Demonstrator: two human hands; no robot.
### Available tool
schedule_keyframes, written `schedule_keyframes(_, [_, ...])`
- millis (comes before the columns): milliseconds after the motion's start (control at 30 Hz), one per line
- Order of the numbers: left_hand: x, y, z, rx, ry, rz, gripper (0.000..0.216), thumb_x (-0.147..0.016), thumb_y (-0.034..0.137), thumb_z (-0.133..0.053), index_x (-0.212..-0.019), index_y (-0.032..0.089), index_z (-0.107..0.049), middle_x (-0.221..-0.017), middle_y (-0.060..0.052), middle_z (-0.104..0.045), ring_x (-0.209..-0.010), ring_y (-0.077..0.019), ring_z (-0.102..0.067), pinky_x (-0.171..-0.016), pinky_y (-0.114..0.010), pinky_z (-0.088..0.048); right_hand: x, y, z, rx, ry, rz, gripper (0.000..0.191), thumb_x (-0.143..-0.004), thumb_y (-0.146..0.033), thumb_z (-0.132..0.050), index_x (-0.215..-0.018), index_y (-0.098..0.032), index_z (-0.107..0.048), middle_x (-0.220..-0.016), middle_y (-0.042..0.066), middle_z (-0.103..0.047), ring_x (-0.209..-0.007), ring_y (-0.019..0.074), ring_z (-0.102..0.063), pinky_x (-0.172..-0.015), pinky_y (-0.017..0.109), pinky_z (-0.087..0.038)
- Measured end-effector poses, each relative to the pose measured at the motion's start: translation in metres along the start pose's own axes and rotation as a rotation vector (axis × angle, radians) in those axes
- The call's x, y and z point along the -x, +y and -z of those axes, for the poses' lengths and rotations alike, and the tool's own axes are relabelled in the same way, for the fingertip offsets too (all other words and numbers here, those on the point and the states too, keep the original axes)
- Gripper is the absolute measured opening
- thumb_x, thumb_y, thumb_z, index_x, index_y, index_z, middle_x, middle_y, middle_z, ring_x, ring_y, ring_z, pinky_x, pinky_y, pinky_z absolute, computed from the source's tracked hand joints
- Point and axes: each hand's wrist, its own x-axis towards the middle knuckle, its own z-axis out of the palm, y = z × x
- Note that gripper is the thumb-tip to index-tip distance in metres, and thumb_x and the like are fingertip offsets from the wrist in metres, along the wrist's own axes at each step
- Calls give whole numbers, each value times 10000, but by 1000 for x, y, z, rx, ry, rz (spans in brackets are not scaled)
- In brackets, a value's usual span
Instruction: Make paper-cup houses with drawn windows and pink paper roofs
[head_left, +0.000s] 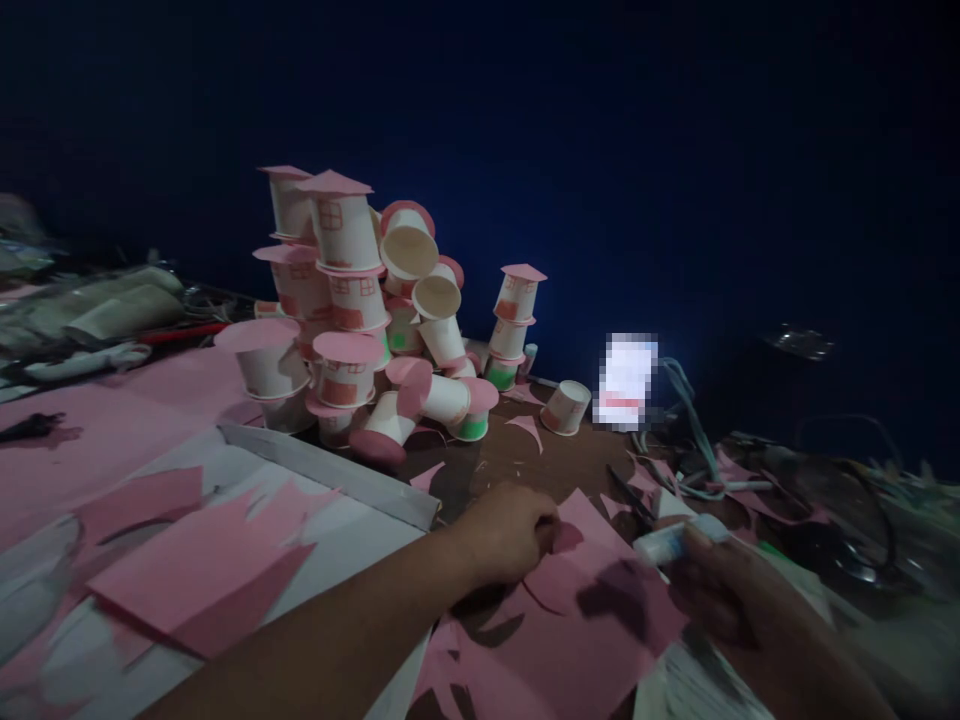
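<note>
One white tube (658,546) is grasped by the right hand (720,585) beside the pink sheet (570,660), apparently for easy reach, while whether anything is pinched by the curled left hand (508,535) cannot be told.

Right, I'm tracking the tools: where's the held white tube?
In the head view, the white tube is right of centre, in the grip of the right hand, beside the pink sheet.
</note>
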Motion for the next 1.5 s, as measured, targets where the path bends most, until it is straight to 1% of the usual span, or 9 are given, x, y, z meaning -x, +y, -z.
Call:
schedule_keyframes(267, [0, 3, -1, -11, 11, 18, 219, -828, 293, -488, -742, 201, -667, -776, -14, -703, -677, -143, -586, -556, -237, -335, -9, 6, 0, -431, 4, -210, 399, -689, -382, -776, -581, -166, -458, -486, -106, -350, -313, -23, -257, -273, 73, -206])
schedule_keyframes(533, [0, 3, -1, -12, -7, -18, 233, -848, 288, -459, -737, 205, -645, -750, 2, -683, -669, -135, -571, -558, -240, -321, -11, 5, 1, -592, -103, -327, 329, -815, -421, -656, -703, -162, -488, -509, -102, -385, -291, -24, -339, -268, 79, -209])
schedule_keyframes(700, [1, 2, -4, -20, 7, -54, 312, -879, 395, -449, -737, 200, -646, -790, -13, -692, -707, -152, -584, -614, -247, -356, -16, -3, 10, -829, 35, -153, 314, -954, -373, -444, -698, -193, -417, -524, -83, -424, -302, -1, -403, -255, 79, -294])
schedule_keyframes(833, [0, 5, -5, -47, 41, -73, 237, -869, 305, -473, -738, 200, -639, -794, -3, -687, -727, -149, -585, -632, -243, -359, -19, -10, 25, -895, 79, -51, 283, -1014, -287, -263, -827, -177, -446, -592, -58, -495, -336, -15, -446, -301, 50, -356])
schedule_keyframes(1033, [2, 13, -1, -37, 170, -71, 217, -869, 224, -483, -684, 200, -594, -716, 26, -643, -682, -130, -553, -617, -239, -359, -25, -6, 34, -807, 182, 20, 238, -986, -120, -256, -861, -149, -456, -674, -17, -560, -329, -30, -416, -295, 50, -338])
schedule_keyframes(1200, [6, 17, -3, -107, 368, -215, 187, -904, 207, -447, -889, 237, -631, -873, 11, -680, -829, -164, -585, -776, -297, -408, -15, -1, 17, -601, 254, 218, 94, -839, -175, -608, -804, -197, -524, -572, -90, -524, -345, -9, -398, -294, 58, -298])
schedule_keyframes(1300, [8, 22, -4, -228, 508, -440, 197, -882, 190, -507, -1048, 233, -605, -971, -8, -690, -888, -179, -597, -826, -329, -424, -3, 7, -4, -424, 153, 152, 199, -701, -213, -771, -740, -162, -582, -537, -55, -559, -337, 9, -388, -282, 99, -243])
schedule_keyframes(1400, [7, 27, -2, -376, 627, -669, 183, -845, 172, -559, -1021, 156, -605, -932, -45, -705, -838, -189, -610, -787, -336, -452, 5, 15, -23, -20, -69, -20, 432, -755, -548, -644, -607, -157, -534, -425, -70, -466, -292, 2, -284, -289, 128, -118])
schedule_keyframes(1500, [7, 29, 0, -457, 644, -787, 168, -836, 150, -547, -988, 128, -615, -947, -70, -710, -846, -198, -614, -786, -345, -468, 6, 20, -33, 6, -104, -47, 480, -747, -582, -626, -560, -164, -485, -398, -93, -388, -322, 13, -305, -325, 140, -157])
